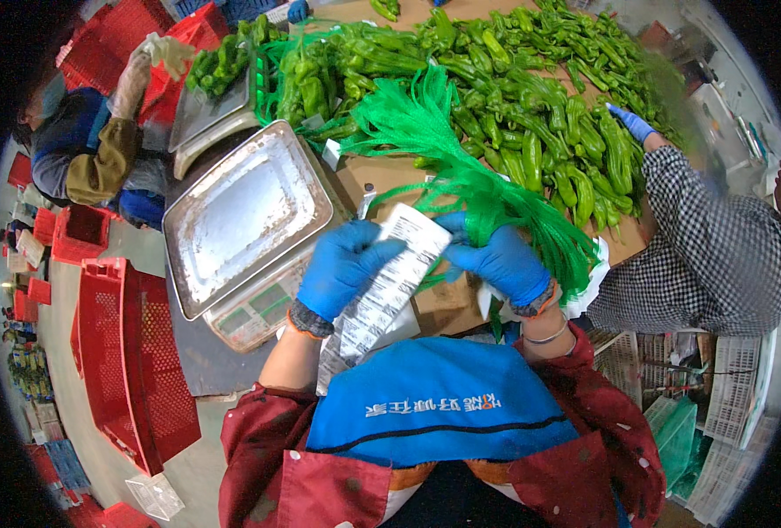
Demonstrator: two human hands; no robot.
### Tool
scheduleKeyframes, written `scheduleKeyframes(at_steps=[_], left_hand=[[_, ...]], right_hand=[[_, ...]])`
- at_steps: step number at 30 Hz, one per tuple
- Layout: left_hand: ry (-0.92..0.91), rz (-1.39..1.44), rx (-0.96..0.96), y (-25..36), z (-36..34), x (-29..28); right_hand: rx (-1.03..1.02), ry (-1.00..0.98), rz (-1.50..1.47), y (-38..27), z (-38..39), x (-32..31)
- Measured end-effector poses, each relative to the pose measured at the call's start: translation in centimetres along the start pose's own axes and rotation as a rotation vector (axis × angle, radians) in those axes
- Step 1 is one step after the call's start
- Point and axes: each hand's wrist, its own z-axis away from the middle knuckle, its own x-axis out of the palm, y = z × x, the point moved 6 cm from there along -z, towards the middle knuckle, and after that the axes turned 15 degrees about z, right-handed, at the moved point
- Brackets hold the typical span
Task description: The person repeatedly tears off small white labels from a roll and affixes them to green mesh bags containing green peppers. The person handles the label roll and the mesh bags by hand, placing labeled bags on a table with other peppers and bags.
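My left hand (pixel 342 268), in a blue glove, grips a long white strip of printed labels (pixel 377 295) that hangs down toward my apron. My right hand (pixel 505 264), also blue-gloved, is closed with thumb and fingers at the strip's upper end; its fingertips are partly hidden. Green mesh net bags (pixel 478 176) lie in a bundle just beyond and beside my right hand. Left of my hands stands a weighing scale with a worn metal tray (pixel 245 216), nothing on it. Long green peppers (pixel 531 114) are heaped across the table's far side.
A second scale (pixel 219 114) at the far left bears green peppers. At right, a co-worker's gloved hand (pixel 632 123) reaches to the heap; another person (pixel 87 145) stands at left. Red crates (pixel 135 352) stand on the left floor, pale crates (pixel 733 387) at lower right.
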Motion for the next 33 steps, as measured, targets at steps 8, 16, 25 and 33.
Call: scheduleKeyframes(at_steps=[8, 16, 25, 33], left_hand=[[0.094, -0.229, 0.365, 3.2, 1.5, -1.3], [-0.027, -0.037, 0.239, 4.1, 1.1, -0.8], [0.016, 0.225, -0.008, 2.6, -0.3, -0.3], [-0.001, 0.274, -0.11, 1.2, 1.1, -0.9]], right_hand=[[-0.07, 0.075, -0.317, -0.6, -0.8, 2.2], [-0.066, 0.122, -0.236, -0.7, -0.9, 1.9], [0.001, 0.023, -0.25, -0.4, -1.1, 1.4], [-0.112, 0.173, -0.451, -0.8, -1.3, 0.0]])
